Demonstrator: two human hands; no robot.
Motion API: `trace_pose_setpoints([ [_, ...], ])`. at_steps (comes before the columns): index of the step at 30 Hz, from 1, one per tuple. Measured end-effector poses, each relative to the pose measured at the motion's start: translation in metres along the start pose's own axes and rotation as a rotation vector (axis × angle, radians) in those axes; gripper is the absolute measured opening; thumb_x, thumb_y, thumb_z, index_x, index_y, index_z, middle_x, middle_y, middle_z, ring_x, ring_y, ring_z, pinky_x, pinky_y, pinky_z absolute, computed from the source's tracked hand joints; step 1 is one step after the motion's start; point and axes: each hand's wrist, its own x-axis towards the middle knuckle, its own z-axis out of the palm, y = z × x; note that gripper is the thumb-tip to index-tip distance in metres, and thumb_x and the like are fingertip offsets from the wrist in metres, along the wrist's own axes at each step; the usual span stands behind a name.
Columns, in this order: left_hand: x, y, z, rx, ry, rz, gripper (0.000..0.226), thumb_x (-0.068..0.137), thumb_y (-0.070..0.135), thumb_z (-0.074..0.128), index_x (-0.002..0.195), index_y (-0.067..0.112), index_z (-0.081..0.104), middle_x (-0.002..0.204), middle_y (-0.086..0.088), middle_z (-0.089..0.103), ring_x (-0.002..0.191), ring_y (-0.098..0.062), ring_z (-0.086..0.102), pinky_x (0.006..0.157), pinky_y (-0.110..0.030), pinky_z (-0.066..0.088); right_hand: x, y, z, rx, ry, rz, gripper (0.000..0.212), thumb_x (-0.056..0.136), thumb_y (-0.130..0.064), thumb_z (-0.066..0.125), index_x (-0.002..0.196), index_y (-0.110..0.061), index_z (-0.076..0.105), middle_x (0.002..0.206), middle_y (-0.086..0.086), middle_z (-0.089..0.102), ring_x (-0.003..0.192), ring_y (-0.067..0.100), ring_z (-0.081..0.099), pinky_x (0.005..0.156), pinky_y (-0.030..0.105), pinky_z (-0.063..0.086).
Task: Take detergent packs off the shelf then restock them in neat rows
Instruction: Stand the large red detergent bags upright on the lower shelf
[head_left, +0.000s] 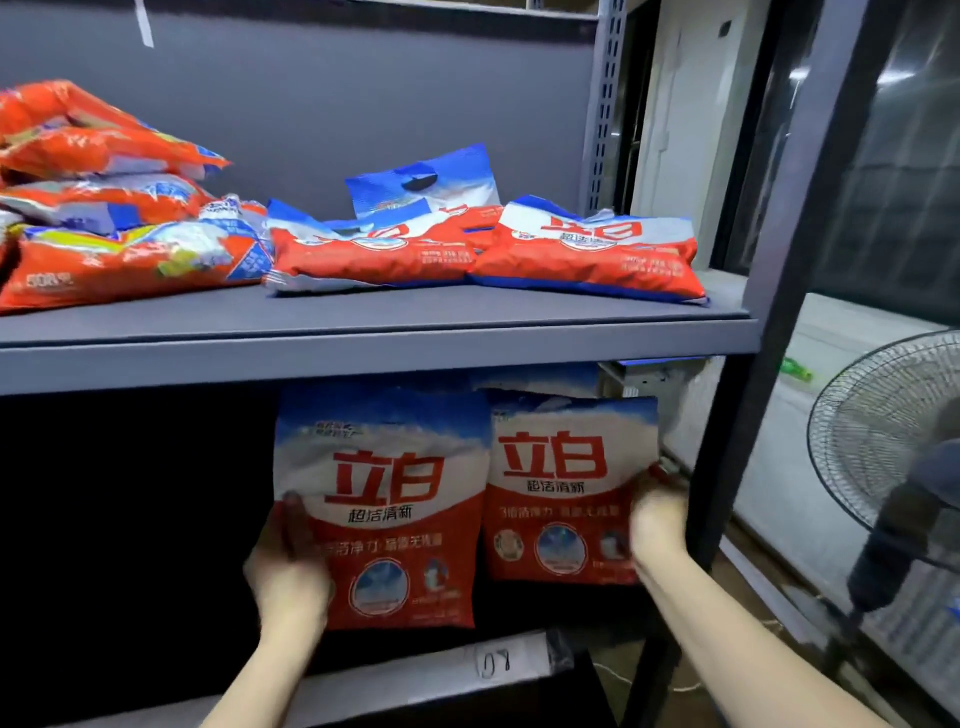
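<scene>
My left hand (288, 569) grips the lower left edge of the left pack (384, 504), thumb laid across its front and fingers hidden behind it. My right hand (657, 514) holds the right edge of the right pack (563, 488); its fingers curl around that edge, though motion blur keeps me from seeing exactly how they lie.

Both packs stand upright under the upper shelf (363, 332), long axis vertical, printed fronts facing me, tops up near the shelf's underside. They sit side by side with their inner edges touching or just overlapping; I cannot tell which. The left one hangs a little lower than the right. I cannot see whether either rests on the lower shelf (415, 675).

Each pack is a soft pouch with a blue band at the top, a white middle bearing large red characters, and a red lower half with small round pictures.

On the upper shelf, more of the same red, white and blue packs (587, 249) lie flat, long axes running left to right, some overlapping. To their left is a loose pile of orange packs (119, 260). A fan (883, 431) stands to the right of the rack.
</scene>
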Motion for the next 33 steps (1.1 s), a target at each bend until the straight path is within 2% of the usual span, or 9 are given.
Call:
trace_pose_setpoints([
  [3, 0.014, -0.013, 0.019, 0.025, -0.012, 0.034, 0.039, 0.102, 0.026, 0.035, 0.108, -0.006, 0.057, 0.093, -0.025, 0.063, 0.079, -0.031, 0.061, 0.070, -0.030, 0.041, 0.018, 0.004, 0.015, -0.092, -0.026, -0.045, 0.034, 0.096, -0.012, 0.033, 0.090, -0.002, 0.065, 0.093, 0.014, 0.069, 0.085, 0.030, 0.064, 0.075, 0.043, 0.051],
  [8, 0.037, -0.054, 0.053, 0.014, -0.046, 0.037, 0.047, 0.096, 0.050, 0.028, 0.097, 0.011, 0.054, 0.082, -0.009, 0.067, 0.064, -0.022, 0.067, 0.062, -0.033, 0.054, 0.057, 0.041, 0.037, -0.159, -0.093, -0.088, 0.042, 0.079, -0.041, 0.030, 0.091, -0.023, 0.066, 0.085, 0.005, 0.071, 0.081, 0.028, 0.067, 0.079, 0.051, 0.055],
  [12, 0.058, -0.078, 0.079, 0.117, 0.091, 0.102, 0.076, 0.093, 0.067, 0.018, 0.101, 0.002, 0.058, 0.086, -0.021, 0.067, 0.068, -0.034, 0.066, 0.062, -0.042, 0.055, 0.057, 0.032, 0.048, -0.139, -0.157, -0.089, 0.032, 0.094, -0.015, 0.034, 0.095, -0.010, 0.065, 0.083, 0.014, 0.071, 0.076, 0.031, 0.068, 0.069, 0.046, 0.058],
  [16, 0.075, -0.088, 0.097, 0.232, 0.165, 0.091, 0.066, 0.098, 0.052, 0.027, 0.105, -0.005, 0.059, 0.092, -0.034, 0.063, 0.079, -0.048, 0.063, 0.069, -0.046, 0.047, 0.070, 0.026, 0.061, -0.138, -0.165, -0.121, 0.025, 0.097, -0.009, 0.037, 0.082, -0.012, 0.057, 0.074, 0.011, 0.064, 0.059, 0.021, 0.061, 0.045, 0.024, 0.050],
  [21, 0.078, -0.097, 0.105, 0.317, 0.104, 0.035, 0.063, 0.094, 0.056, 0.041, 0.119, -0.001, 0.047, 0.108, -0.032, 0.060, 0.093, -0.050, 0.060, 0.077, -0.051, 0.047, 0.091, 0.042, 0.076, -0.370, -0.218, -0.131, 0.044, 0.081, -0.060, 0.019, 0.101, -0.030, 0.045, 0.105, 0.011, 0.063, 0.098, 0.031, 0.061, 0.088, 0.055, 0.049],
  [24, 0.075, -0.098, 0.102, 0.449, 0.123, 0.038, 0.070, 0.088, 0.049, 0.056, 0.127, -0.007, 0.039, 0.124, -0.036, 0.048, 0.110, -0.052, 0.050, 0.088, -0.056, 0.041, 0.086, 0.048, 0.074, -0.647, -0.164, -0.218, 0.052, 0.087, -0.047, 0.036, 0.127, -0.015, 0.042, 0.129, 0.015, 0.051, 0.121, 0.033, 0.045, 0.104, 0.053, 0.035],
  [28, 0.052, -0.091, 0.091, 0.665, -0.086, 0.388, 0.086, 0.080, 0.067, 0.034, 0.136, 0.001, 0.036, 0.139, -0.029, 0.036, 0.125, -0.048, 0.036, 0.099, -0.058, 0.031, 0.058, 0.059, 0.061, -0.732, -0.012, -0.440, 0.067, 0.085, -0.033, 0.064, 0.141, -0.014, 0.032, 0.143, 0.011, 0.039, 0.133, 0.030, 0.033, 0.109, 0.046, 0.030],
  [31, 0.027, -0.094, 0.091, 0.781, -0.440, 0.777, 0.081, 0.079, 0.078, 0.026, 0.137, 0.024, 0.037, 0.152, -0.015, 0.025, 0.138, -0.039, 0.021, 0.105, -0.061, 0.020, 0.035, 0.085, 0.053, -0.943, -0.238, -0.636, 0.071, 0.079, -0.060, 0.054, 0.139, -0.030, 0.033, 0.146, -0.002, 0.034, 0.138, 0.026, 0.027, 0.111, 0.047, 0.028],
  [33, 0.018, -0.104, 0.094, 0.886, -0.596, 0.939, 0.084, 0.076, 0.083, 0.031, 0.140, 0.029, 0.038, 0.156, -0.013, 0.019, 0.141, -0.041, 0.013, 0.105, -0.068, 0.014, 0.028, 0.101, 0.048, -1.080, -0.407, -0.658, 0.085, 0.073, -0.081, 0.037, 0.146, -0.043, 0.015, 0.157, -0.008, 0.010, 0.147, 0.026, 0.000, 0.117, 0.052, 0.009],
])
